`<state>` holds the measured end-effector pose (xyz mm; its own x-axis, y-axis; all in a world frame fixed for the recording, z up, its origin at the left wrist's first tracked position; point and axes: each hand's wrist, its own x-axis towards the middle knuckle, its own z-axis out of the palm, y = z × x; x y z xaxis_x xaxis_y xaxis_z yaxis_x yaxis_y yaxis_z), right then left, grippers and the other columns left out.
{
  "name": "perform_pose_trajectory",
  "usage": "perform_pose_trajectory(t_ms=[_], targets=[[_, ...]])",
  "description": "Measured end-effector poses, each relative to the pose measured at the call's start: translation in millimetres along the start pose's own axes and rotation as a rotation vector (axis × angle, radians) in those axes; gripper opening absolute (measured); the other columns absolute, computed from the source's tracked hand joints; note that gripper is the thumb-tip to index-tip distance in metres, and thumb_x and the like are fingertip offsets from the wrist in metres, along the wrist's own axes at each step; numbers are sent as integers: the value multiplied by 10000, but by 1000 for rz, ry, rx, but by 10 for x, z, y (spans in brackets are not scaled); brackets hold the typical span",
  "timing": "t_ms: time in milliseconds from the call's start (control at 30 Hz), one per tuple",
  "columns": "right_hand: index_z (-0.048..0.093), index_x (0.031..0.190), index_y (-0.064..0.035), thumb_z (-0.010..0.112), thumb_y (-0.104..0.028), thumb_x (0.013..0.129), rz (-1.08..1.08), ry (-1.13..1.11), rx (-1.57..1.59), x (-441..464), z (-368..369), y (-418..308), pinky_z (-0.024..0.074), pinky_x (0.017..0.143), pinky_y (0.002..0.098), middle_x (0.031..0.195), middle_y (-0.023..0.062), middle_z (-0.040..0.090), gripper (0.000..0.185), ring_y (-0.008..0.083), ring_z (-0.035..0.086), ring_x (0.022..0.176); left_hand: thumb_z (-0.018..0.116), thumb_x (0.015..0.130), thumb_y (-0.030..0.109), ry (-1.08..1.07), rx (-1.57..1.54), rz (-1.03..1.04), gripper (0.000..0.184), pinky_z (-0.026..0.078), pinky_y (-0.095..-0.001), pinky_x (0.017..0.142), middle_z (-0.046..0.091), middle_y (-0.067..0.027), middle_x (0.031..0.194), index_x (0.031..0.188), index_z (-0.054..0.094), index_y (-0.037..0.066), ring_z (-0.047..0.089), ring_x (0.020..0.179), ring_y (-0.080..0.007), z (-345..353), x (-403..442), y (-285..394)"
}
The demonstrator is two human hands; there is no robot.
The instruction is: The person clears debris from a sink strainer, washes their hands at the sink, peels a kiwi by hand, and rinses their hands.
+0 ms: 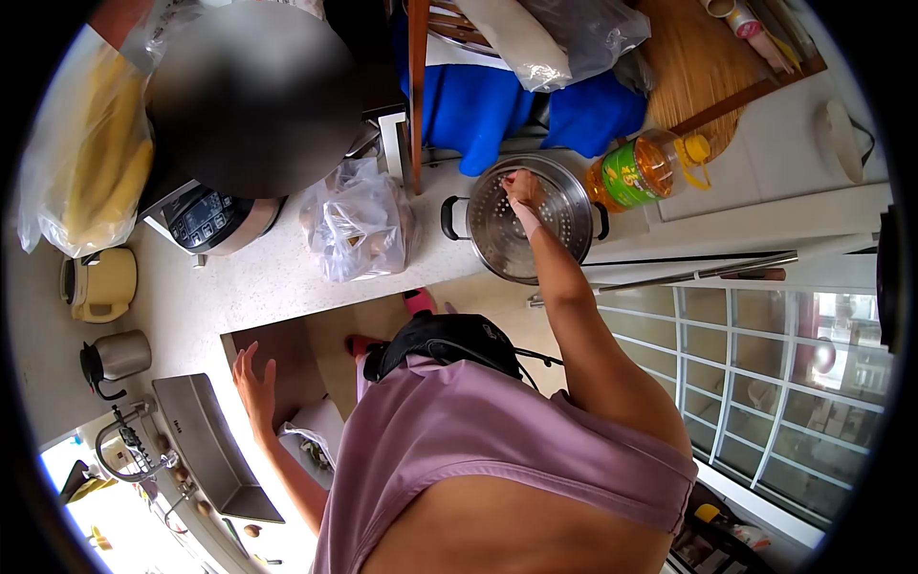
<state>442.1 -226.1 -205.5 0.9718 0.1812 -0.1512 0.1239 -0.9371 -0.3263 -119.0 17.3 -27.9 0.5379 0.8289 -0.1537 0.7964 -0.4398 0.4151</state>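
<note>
My right hand (521, 190) reaches into a metal steamer pot (491, 239) with a perforated inside and black side handles. The fingers of that hand are bent together, with a small reddish bit at their tips that I cannot make out. My left hand (254, 390) is held out to the side over the counter edge, near the sink, its fingers spread and holding nothing. A bottle of yellow-orange oil (634, 176) with a green label stands or leans beside the pot's right handle. Left of the pot sits a knotted clear plastic bag (356, 228), contents unclear.
A rice cooker (212, 222) stands left of the bag, partly behind a blurred dark round shape. Further left are a cream appliance (105, 285), a steel kettle (122, 359) and the sink (199, 421). Blue cloth (478, 105) hangs behind the pot; a gridded glass door (746, 364) is on the right.
</note>
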Motion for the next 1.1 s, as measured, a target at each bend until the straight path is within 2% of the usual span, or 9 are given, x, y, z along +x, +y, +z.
perform_pose_trajectory(t_ms=[267, 333, 433, 500, 533, 633, 733, 867, 1100], targets=[[728, 893, -219, 718, -310, 727, 8, 12, -46, -5, -26, -7, 536, 739, 379, 923, 85, 692, 190, 284, 670, 857, 621, 866, 254, 3, -12, 17, 441, 269, -433, 1075, 453, -92, 1345, 1281, 506, 160, 329, 1305, -299, 74, 52, 150], [727, 867, -146, 730, -328, 732, -100, 90, 309, 37, -3, 207, 522, 699, 370, 835, 109, 690, 226, 269, 674, 768, 619, 868, 256, 19, -26, 39, 442, 264, -433, 1078, 454, -90, 1344, 1284, 503, 161, 326, 1308, -296, 57, 61, 145], [713, 851, -98, 738, -321, 750, -73, 104, 771, -19, -166, 385, 502, 654, 304, 801, 24, 701, 245, 164, 647, 718, 616, 870, 255, 31, 4, 26, 438, 264, -438, 1075, 458, -97, 1338, 1282, 504, 160, 338, 1300, -302, 70, 57, 66], [678, 807, -116, 740, -310, 789, 155, -140, 1112, -419, -743, 105, 358, 512, 231, 669, -86, 525, 205, 56, 442, 557, 620, 865, 247, 24, -3, 16, 437, 270, -443, 1070, 456, -112, 1336, 1278, 506, 159, 346, 1292, -309, 110, 56, 21], [653, 828, -134, 730, -278, 802, 155, -213, 1227, -591, -921, -12, 338, 529, 223, 694, -88, 498, 165, 45, 423, 586, 624, 861, 238, 28, -9, -9, 437, 276, -447, 1064, 455, -126, 1334, 1274, 509, 158, 355, 1285, -317, 122, -1, -22], [578, 895, -137, 650, -177, 875, -80, -655, 1412, -1032, -1280, -575, 302, 602, 184, 792, -75, 475, 84, 15, 400, 693, 670, 801, 193, 113, -18, -30, 436, 328, -438, 1030, 494, -175, 1288, 1217, 551, 141, 424, 1219, -353, 124, -174, 22], [532, 950, -68, 562, -127, 919, -390, -976, 1241, -1519, -1455, -1508, 278, 515, 158, 785, -43, 419, 74, 22, 369, 662, 693, 760, 234, 178, -35, -102, 461, 338, -450, 1027, 516, -170, 1259, 1192, 571, 129, 437, 1202, -360, 151, -261, 37], [564, 920, -28, 603, -138, 870, -711, -1392, 1049, -2344, -1111, -2681, 334, 501, 171, 756, -18, 514, 127, 30, 421, 610, 675, 780, 250, 213, -128, -246, 469, 320, -453, 1051, 490, -174, 1282, 1211, 545, 121, 388, 1245, -383, 268, -558, -151], [555, 868, -22, 649, -110, 864, -1036, -1971, 415, -4661, -64, -3714, 520, 653, 233, 849, 63, 621, 129, 124, 636, 799, 668, 784, 232, 427, -246, -594, 425, 362, -432, 1011, 515, -175, 1236, 1173, 561, 99, 439, 1200, -347, 272, -1627, -800]])
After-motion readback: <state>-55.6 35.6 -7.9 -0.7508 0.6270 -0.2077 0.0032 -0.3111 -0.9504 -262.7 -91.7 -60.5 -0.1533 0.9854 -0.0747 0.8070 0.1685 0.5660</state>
